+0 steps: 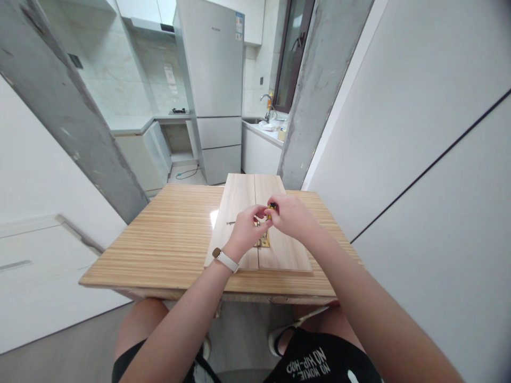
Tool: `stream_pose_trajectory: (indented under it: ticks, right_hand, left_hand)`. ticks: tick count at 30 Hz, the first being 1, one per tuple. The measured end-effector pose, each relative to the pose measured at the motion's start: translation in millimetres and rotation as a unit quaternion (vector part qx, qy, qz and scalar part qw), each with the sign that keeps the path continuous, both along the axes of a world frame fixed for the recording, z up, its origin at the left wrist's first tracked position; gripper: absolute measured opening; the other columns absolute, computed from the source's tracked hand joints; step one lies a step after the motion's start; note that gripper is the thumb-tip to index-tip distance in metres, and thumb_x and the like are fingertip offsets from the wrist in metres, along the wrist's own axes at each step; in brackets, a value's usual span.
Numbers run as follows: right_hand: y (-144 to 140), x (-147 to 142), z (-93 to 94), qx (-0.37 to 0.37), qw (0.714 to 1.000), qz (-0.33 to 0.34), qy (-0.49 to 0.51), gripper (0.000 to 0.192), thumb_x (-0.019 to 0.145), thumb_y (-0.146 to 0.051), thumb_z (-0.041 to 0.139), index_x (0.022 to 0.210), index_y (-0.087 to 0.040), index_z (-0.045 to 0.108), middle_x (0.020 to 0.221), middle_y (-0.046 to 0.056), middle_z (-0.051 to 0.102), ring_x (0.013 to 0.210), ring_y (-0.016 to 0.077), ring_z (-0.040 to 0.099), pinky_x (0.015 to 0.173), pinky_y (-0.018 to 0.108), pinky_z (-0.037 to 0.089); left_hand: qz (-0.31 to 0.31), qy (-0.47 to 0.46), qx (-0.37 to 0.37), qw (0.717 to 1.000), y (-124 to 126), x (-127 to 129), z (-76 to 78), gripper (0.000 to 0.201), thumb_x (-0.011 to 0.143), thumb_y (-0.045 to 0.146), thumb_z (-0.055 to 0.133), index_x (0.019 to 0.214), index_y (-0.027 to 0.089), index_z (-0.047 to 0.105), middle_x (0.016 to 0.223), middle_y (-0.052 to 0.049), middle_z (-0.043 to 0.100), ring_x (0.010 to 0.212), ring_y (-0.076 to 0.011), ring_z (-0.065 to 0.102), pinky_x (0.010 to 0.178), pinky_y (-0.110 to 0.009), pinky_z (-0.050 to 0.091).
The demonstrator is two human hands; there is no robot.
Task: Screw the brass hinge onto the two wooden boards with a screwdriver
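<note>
My right hand (293, 215) is closed around a small yellow-and-black object (272, 206), mostly covered by the fingers; its kind does not show. Right beside it, my left hand (247, 229) has its fingers curled in, tips close to the right fingertips; what they pinch is hidden. Both hands are above two pale wooden boards (285, 258) lying side by side, with a narrow seam between them. Under the hands a flat brass-coloured metal piece (264, 240) lies across the seam, partly covered. A thin metal piece (230, 223), like a screw, rests on the left board.
The boards lie on a striped wooden table (159, 239). Beyond it stand a silver fridge (215, 69), a kitchen counter (131, 125) and a sink tap (266, 103). A white panel wall (419, 133) rises close on the right. My legs are under the table's near edge.
</note>
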State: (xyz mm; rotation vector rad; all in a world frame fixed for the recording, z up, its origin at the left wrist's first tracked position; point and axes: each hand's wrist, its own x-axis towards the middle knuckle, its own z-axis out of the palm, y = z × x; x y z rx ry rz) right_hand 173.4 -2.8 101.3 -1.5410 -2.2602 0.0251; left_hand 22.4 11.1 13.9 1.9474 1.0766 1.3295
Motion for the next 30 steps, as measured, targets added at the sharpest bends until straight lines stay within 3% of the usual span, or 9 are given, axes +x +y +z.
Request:
stream_pose_trajectory:
  ticks: [6,13,18,23,27,30]
  right_hand:
    - [-3.2,-6.8,-11.6,0.029,0.997,-0.071,0.005,0.013,0.095,-0.024,0.058,0.092,-0.018,0.069,0.09,0.01,0.075,0.083,0.0227,0.067,0.072,0.032,0.041]
    - [-7.1,-8.9,-20.9,0.062,0.989,-0.124,0.048,0.02,0.098,-0.032,0.058,0.089,-0.017,0.068,0.086,0.012,0.074,0.08,0.0237,0.066,0.071,0.033,0.041]
    - [-0.5,9.3,-15.7,0.019,0.993,-0.033,0.107,0.019,0.093,-0.035,0.068,0.086,-0.018,0.07,0.079,0.006,0.072,0.072,0.0194,0.065,0.066,0.031,0.042]
    - [6.2,28.3,-3.5,-0.039,0.981,0.097,0.165,0.022,0.092,-0.024,0.066,0.113,-0.02,0.072,0.108,0.007,0.076,0.081,0.0167,0.068,0.075,0.03,0.051]
    - [10.7,35.3,2.3,-0.097,0.967,0.15,0.182,0.023,0.093,-0.02,0.06,0.111,-0.023,0.075,0.107,0.005,0.077,0.087,0.0185,0.07,0.079,0.032,0.053]
    - [14.8,39.5,0.3,-0.148,0.949,0.196,0.199,0.025,0.095,-0.025,0.059,0.112,-0.024,0.076,0.109,0.004,0.078,0.096,0.0206,0.07,0.085,0.034,0.054]
  left_hand:
    - [0.048,-0.021,0.014,0.999,-5.7,12.0,-3.7,0.017,0.083,0.015,0.067,0.099,0.02,0.072,0.092,-0.003,0.075,0.084,-0.0161,0.067,0.074,-0.028,0.053]
    - [0.071,-0.005,0.036,0.997,-7.0,20.0,-10.2,0.009,0.093,0.021,0.064,0.094,0.019,0.072,0.092,-0.005,0.075,0.085,-0.0179,0.066,0.074,-0.03,0.05]
    - [0.049,0.019,0.056,0.997,-0.4,14.6,-8.1,0.011,0.09,0.02,0.069,0.1,0.02,0.074,0.094,-0.005,0.074,0.09,-0.0195,0.062,0.077,-0.031,0.049]
    - [0.011,0.004,0.002,1.0,10.2,10.7,-9.8,0.018,0.088,0.023,0.072,0.106,0.022,0.075,0.098,-0.002,0.075,0.083,-0.0172,0.061,0.074,-0.03,0.047]
    - [-0.009,-0.007,-0.029,0.999,15.7,7.5,-12.4,0.02,0.086,0.026,0.073,0.105,0.022,0.077,0.097,-0.002,0.075,0.081,-0.0161,0.059,0.072,-0.028,0.045]
    - [-0.066,-0.02,-0.077,0.995,17.8,4.1,-11.7,0.024,0.086,0.03,0.072,0.107,0.02,0.078,0.095,-0.003,0.075,0.074,-0.0142,0.057,0.068,-0.027,0.044]
